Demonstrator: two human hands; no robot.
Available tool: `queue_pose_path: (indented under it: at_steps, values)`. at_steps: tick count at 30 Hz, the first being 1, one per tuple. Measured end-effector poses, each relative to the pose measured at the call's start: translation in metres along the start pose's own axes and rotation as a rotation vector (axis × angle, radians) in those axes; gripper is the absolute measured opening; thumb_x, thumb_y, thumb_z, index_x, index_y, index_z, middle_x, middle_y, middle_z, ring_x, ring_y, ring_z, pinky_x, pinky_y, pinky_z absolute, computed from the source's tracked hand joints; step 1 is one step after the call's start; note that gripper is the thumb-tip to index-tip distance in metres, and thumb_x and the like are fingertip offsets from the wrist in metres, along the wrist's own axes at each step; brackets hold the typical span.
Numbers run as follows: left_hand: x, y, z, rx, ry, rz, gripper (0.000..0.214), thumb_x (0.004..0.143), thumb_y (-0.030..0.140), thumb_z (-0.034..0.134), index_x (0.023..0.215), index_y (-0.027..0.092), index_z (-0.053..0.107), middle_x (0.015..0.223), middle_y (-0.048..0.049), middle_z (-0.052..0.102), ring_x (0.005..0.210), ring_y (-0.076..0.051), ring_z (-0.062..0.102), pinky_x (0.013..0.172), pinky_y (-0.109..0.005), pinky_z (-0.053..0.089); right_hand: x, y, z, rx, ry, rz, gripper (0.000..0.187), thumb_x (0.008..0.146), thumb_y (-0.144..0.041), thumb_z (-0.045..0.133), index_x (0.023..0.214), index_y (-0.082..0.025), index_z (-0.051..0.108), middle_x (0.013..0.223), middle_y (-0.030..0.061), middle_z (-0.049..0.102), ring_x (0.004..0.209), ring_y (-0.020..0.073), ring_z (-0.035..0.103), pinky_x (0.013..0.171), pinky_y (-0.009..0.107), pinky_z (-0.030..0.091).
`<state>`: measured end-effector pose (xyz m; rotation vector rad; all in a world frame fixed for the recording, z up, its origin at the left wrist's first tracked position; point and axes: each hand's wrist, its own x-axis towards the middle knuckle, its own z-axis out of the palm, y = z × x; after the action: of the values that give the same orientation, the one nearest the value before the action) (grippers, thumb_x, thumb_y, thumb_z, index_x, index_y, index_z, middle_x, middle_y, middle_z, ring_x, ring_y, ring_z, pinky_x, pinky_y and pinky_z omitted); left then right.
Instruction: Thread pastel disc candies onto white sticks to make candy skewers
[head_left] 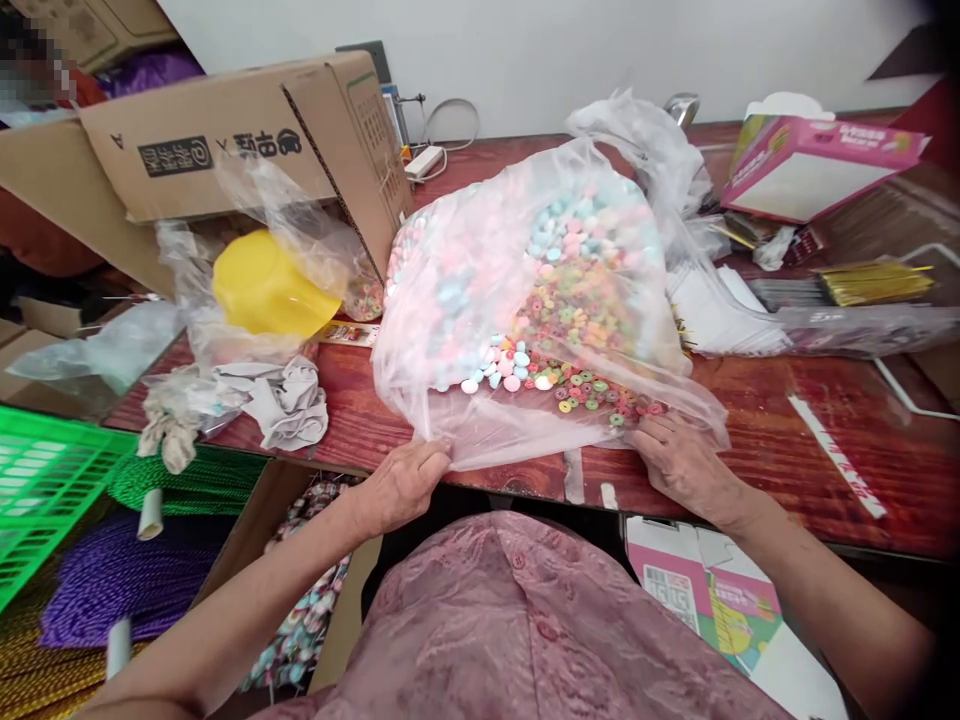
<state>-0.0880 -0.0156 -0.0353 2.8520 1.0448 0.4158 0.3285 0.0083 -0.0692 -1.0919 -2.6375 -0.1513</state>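
A large clear plastic bag [480,250] lies on the dark red wooden table in front of me. Inside it are pink, blue and white candies [499,362] and many small ring-shaped candies [570,310] in red, green, yellow and orange. My left hand [409,480] is closed on the near left edge of the bag's mouth. At the near right edge, my right hand [682,460] grips the plastic beside a few of the rings. Between both hands the film is stretched along the table's front edge.
Behind the left side stands a cardboard box [247,135], with a yellow bowl-like piece [270,285] and crumpled plastic before it. A pink box [817,165], gold twist ties [874,284] and a white-red strip [836,455] lie right. Below left are a green basket [52,490] and purple bundles [139,580].
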Motion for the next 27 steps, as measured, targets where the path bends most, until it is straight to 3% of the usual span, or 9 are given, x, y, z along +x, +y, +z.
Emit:
queue_pose_path:
  at_steps: [4,7,10,12,15,18,21,24,27]
  values:
    - [-0.004,0.018,0.002,0.080,0.058,0.087,0.031,0.082,-0.002,0.039,0.089,0.015,0.063,0.101,-0.0139,0.072,0.091,-0.022,0.069,0.081,-0.032,0.057,-0.015,-0.001,-0.008,0.008,0.077,0.057,0.030,0.093,-0.007,0.040,0.082,-0.018,0.065,0.075,0.0065,0.061,0.074,0.0200,0.055,0.068,0.032,0.041]
    - [-0.001,0.030,-0.006,0.097,-0.001,0.069,0.026,0.089,0.004,0.040,0.085,0.015,0.063,0.097,-0.0125,0.073,0.081,-0.021,0.069,0.075,-0.032,0.057,-0.008,-0.010,-0.021,-0.017,-0.018,0.138,0.024,0.097,-0.019,0.046,0.088,-0.018,0.069,0.080,0.0077,0.066,0.077,0.0212,0.059,0.068,0.033,0.041]
    - [0.011,0.038,-0.025,0.029,-0.110,-0.041,0.021,0.097,0.032,0.052,0.101,0.016,0.064,0.099,-0.0108,0.073,0.081,-0.021,0.070,0.070,-0.031,0.057,0.011,-0.023,-0.041,0.057,-0.086,0.163,0.023,0.097,-0.034,0.053,0.098,-0.020,0.071,0.092,0.0083,0.069,0.085,0.0232,0.063,0.071,0.034,0.044]
    - [0.025,0.041,-0.036,-0.019,-0.059,-0.093,0.041,0.094,0.050,0.056,0.118,0.016,0.061,0.110,-0.0131,0.072,0.093,-0.024,0.070,0.077,-0.033,0.057,0.030,-0.030,-0.051,0.125,-0.020,0.145,0.024,0.096,-0.036,0.055,0.105,-0.021,0.071,0.099,0.0089,0.070,0.091,0.0239,0.064,0.077,0.036,0.047]
    - [0.056,0.037,-0.034,-0.034,0.013,-0.062,0.036,0.097,0.042,0.052,0.120,0.017,0.062,0.116,-0.0149,0.070,0.105,-0.025,0.067,0.091,-0.037,0.055,0.063,-0.032,-0.053,0.040,0.072,0.121,0.023,0.096,-0.028,0.054,0.109,-0.020,0.070,0.112,0.0118,0.068,0.102,0.0269,0.061,0.085,0.039,0.046]
    - [0.085,0.015,-0.016,0.085,0.033,-0.173,0.035,0.094,0.032,0.056,0.126,0.018,0.061,0.137,-0.0192,0.058,0.125,-0.035,0.056,0.103,-0.052,0.046,0.093,-0.021,-0.042,-0.217,0.016,0.151,0.030,0.093,-0.022,0.055,0.121,-0.025,0.067,0.134,0.0150,0.059,0.116,0.0343,0.053,0.087,0.047,0.041]
    - [0.094,-0.022,0.000,0.155,0.144,-0.473,0.065,0.088,0.044,0.063,0.145,0.019,0.045,0.154,-0.0264,0.037,0.139,-0.048,0.038,0.105,-0.071,0.033,0.115,0.003,-0.029,-0.319,0.011,0.259,0.037,0.096,-0.032,0.053,0.132,-0.033,0.061,0.148,0.0147,0.048,0.127,0.0390,0.043,0.088,0.053,0.038]
    - [0.078,-0.062,0.008,0.068,0.179,-0.705,0.102,0.077,0.061,0.070,0.154,0.013,0.025,0.156,-0.0331,0.025,0.144,-0.054,0.026,0.107,-0.071,0.029,0.130,0.030,-0.018,-0.278,0.035,0.371,0.043,0.100,-0.044,0.043,0.140,-0.033,0.054,0.149,0.0144,0.046,0.129,0.0386,0.040,0.088,0.052,0.038]
    - [0.051,-0.095,0.009,-0.049,0.144,-0.817,0.127,0.060,0.067,0.080,0.155,0.013,0.015,0.156,-0.0321,0.025,0.144,-0.052,0.027,0.110,-0.067,0.031,0.143,0.048,-0.007,-0.210,0.098,0.493,0.049,0.101,-0.048,0.036,0.144,-0.028,0.051,0.150,0.0135,0.047,0.128,0.0382,0.040,0.087,0.050,0.039]
